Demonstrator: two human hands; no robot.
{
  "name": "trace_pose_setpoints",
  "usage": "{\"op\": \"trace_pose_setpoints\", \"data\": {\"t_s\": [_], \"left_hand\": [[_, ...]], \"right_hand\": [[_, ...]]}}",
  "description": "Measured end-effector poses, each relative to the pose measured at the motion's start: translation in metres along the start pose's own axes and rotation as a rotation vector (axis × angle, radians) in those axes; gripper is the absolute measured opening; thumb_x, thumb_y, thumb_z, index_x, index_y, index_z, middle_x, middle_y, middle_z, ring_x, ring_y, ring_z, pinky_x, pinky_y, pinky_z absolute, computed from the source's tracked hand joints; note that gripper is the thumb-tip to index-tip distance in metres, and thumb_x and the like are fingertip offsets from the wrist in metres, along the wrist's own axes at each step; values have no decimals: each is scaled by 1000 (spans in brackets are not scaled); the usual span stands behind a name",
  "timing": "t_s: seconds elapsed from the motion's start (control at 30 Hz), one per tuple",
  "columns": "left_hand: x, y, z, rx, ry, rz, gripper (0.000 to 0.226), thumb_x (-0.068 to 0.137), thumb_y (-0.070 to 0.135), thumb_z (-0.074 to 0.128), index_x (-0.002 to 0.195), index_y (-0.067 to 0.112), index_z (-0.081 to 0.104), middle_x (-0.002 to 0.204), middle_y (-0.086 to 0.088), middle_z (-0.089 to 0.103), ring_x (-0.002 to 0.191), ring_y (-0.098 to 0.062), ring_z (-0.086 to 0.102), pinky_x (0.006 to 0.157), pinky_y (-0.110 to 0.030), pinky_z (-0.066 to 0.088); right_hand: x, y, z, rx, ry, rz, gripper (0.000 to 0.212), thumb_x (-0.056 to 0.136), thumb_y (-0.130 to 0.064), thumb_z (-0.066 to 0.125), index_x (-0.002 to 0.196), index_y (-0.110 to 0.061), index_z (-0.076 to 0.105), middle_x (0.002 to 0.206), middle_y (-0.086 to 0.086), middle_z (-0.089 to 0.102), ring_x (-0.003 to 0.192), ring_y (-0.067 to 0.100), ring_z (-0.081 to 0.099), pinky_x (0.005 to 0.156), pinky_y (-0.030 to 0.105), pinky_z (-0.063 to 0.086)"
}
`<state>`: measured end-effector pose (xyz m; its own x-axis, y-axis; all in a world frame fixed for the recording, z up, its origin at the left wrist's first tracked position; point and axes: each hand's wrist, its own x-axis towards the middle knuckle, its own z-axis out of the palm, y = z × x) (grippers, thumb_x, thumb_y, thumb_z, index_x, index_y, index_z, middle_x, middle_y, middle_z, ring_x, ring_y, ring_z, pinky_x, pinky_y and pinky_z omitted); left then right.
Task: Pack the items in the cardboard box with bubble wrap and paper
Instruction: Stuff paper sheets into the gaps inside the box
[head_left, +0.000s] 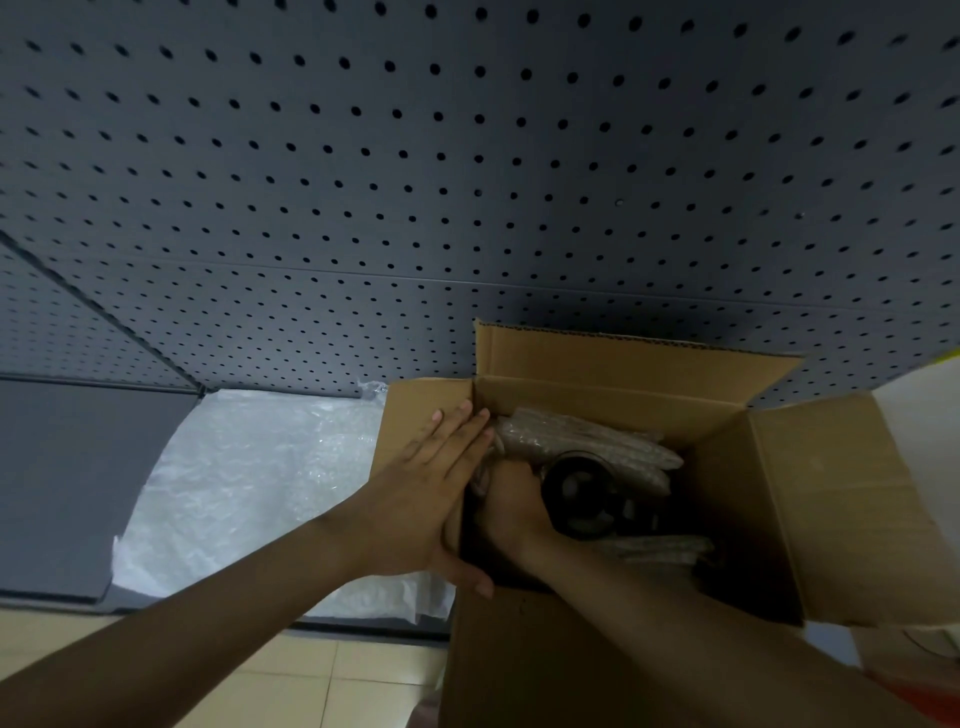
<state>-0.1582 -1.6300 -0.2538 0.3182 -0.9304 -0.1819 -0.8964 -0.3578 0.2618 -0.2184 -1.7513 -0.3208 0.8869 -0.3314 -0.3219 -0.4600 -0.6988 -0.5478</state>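
An open cardboard box (810, 499) stands at the right with its flaps spread. Inside lie bubble-wrapped bundles (587, 441) and a dark round item (582, 493) with a hollow face. My left hand (441, 483) lies flat, fingers straight, pressing the box's left flap outward. My right hand (511, 506) reaches down into the box, its fingers curled around the left side of the dark round item. The bottom of the box is in shadow.
A sheet of clear bubble wrap (249, 488) lies on the dark table left of the box. A grey pegboard wall (467, 156) rises behind. White and yellow material (924, 389) shows at the right edge. Tiled floor (260, 670) lies below the table edge.
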Motion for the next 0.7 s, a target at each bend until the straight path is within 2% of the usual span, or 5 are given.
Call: {"op": "trace_pose_setpoints", "data": {"t_s": [0.13,0.2,0.33,0.53,0.7], "left_hand": [[-1,0,0,-24,-10,-11,137,56,88,53,151,12,-9,157,0,-21,141,-9,-30,116,-30,-18],[-1,0,-1,-30,-8,-11,136,57,89,52,151,13,-10,157,0,-22,140,-8,-31,116,-30,-18],[-3,0,-2,-35,30,-12,137,56,88,55,151,13,-6,157,0,-18,142,-8,-25,115,-27,-18],[-6,3,-10,2,64,-5,127,60,89,49,153,16,3,159,1,-8,145,-11,-18,117,-32,-15],[-15,9,-18,21,109,-25,104,75,77,47,153,22,4,160,5,0,145,-9,-10,115,-27,-12]], "right_hand": [[-1,-6,-14,-98,-45,-64,15,97,-18,43,92,-19,57,102,6,66,94,21,64,67,23,35],[-8,-10,-25,-199,-52,-86,18,98,-15,42,104,-13,58,111,11,63,98,25,61,68,28,38],[-31,-14,-48,-449,-69,-148,41,95,-20,48,134,-6,41,133,17,43,120,34,43,86,40,46],[-50,-5,-79,-140,-17,-241,49,91,-32,59,135,-17,43,137,2,44,126,22,40,102,32,39],[-63,4,-95,-87,-50,-226,54,91,-36,59,139,-21,39,142,-1,42,129,19,39,107,33,36]]}}
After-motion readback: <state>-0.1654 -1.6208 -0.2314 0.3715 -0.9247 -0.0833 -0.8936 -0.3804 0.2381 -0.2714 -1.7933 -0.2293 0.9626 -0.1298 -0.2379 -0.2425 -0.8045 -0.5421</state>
